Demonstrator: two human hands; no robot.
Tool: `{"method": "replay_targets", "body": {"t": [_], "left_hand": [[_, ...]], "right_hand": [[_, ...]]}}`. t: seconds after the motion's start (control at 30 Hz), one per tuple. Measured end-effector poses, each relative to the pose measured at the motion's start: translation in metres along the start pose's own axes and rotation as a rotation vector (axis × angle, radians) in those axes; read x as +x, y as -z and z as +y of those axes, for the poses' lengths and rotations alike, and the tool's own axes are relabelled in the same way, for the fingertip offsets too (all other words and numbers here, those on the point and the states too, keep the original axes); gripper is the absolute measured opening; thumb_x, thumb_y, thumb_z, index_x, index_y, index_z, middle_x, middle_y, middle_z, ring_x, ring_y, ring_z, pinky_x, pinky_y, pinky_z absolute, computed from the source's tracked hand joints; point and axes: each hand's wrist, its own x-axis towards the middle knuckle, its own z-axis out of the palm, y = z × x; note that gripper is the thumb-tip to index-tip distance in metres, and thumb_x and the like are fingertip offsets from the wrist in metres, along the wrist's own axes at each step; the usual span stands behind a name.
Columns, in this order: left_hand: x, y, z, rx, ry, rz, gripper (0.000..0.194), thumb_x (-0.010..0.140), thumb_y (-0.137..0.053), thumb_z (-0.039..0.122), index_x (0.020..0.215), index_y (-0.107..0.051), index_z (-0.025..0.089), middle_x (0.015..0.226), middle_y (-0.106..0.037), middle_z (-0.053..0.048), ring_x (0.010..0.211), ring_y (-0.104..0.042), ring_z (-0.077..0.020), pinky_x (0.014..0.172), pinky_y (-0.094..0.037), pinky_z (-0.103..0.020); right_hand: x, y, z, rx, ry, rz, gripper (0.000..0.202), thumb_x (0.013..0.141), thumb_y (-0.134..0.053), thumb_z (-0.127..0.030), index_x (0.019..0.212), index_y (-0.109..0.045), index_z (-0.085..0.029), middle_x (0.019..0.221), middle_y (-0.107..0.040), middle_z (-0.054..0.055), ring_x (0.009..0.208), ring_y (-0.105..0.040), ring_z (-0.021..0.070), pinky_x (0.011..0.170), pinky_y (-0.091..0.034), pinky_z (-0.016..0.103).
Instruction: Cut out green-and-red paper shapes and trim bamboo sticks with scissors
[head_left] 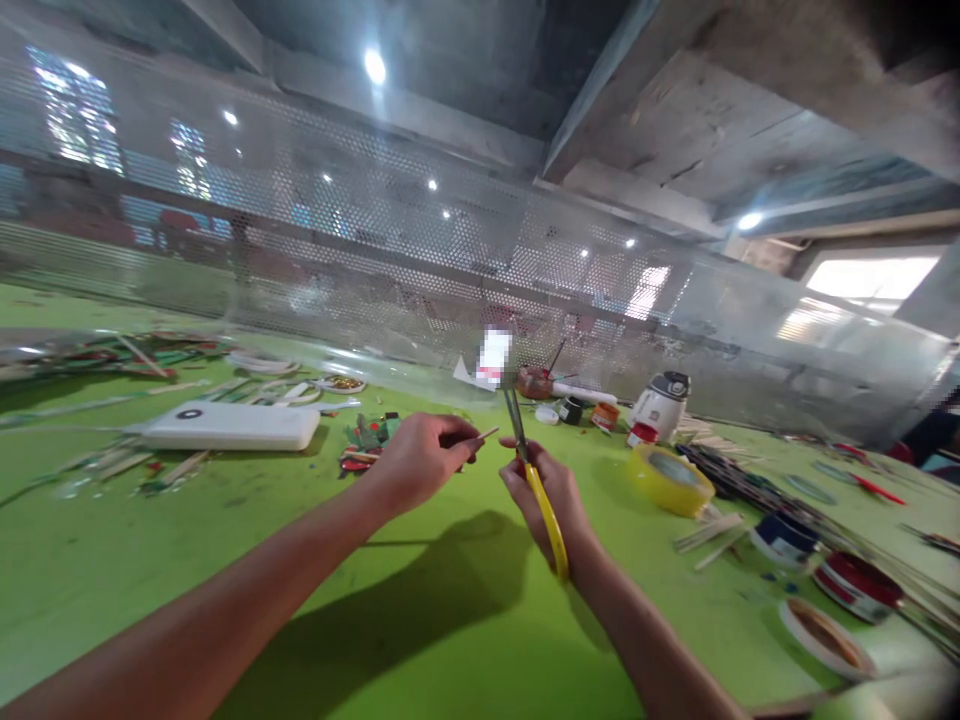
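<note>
My left hand is closed, pinching a thin wooden stick whose pale tip sticks out to the right. My right hand is wrapped round a pair of scissors with yellow handles. The metal blades point up and away from me, just right of the stick's tip and apart from it. Both hands are above the green table. Behind my left hand lies a small heap of red and green painted pieces. A lit phone screen, partly blurred out, stands beyond the blades.
A white power bank lies at the left among loose sticks. To the right are a yellow tape roll, a white bottle, a dark blue jar, a red jar and a lid. A perforated clear screen borders the back.
</note>
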Motion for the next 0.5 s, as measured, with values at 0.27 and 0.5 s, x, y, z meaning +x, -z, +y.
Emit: {"method": "replay_targets", "body": {"t": [0.27,0.5], "left_hand": [[0.001,-0.007,-0.012,0.209,-0.33,0.171,0.016,0.08,-0.059,0.025,0.082,-0.071,0.015,0.075,-0.069,-0.004,0.064,-0.06,-0.0117,0.061,-0.043,-0.022],[-0.002,-0.009,-0.011,0.262,-0.338,0.192,0.016,0.08,-0.06,0.025,0.082,-0.072,0.015,0.072,-0.068,-0.003,0.064,-0.059,-0.0117,0.06,-0.042,-0.022]], "right_hand": [[0.0,0.002,0.003,-0.005,0.061,0.01,0.034,0.076,-0.056,-0.03,0.106,-0.057,-0.014,0.063,-0.048,-0.004,0.05,-0.045,0.009,0.046,-0.038,0.02],[-0.001,-0.001,0.006,-0.013,0.073,0.043,0.03,0.08,-0.056,-0.034,0.102,-0.058,-0.014,0.063,-0.049,-0.003,0.051,-0.046,0.0097,0.046,-0.039,0.021]]}}
